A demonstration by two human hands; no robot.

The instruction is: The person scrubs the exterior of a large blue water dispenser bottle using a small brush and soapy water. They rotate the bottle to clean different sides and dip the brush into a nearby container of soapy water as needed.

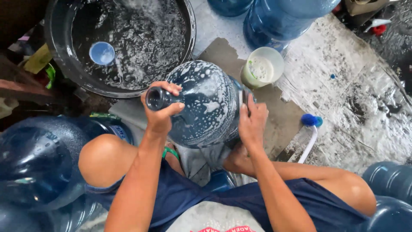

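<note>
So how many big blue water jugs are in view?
6, maybe more hidden: soapy jug in both hands, one far left, two top, two bottom right.

**Soapy water jug held across the lap**

I see one large, round, translucent blue plastic water jug [201,105], lying on its side between my knees. Its narrow open neck points left, toward the camera, and its base faces away to the right. White suds and bubbles speckle its whole shoulder and wall. It lies just below the rim of the dark basin, near the small white tub.
</note>
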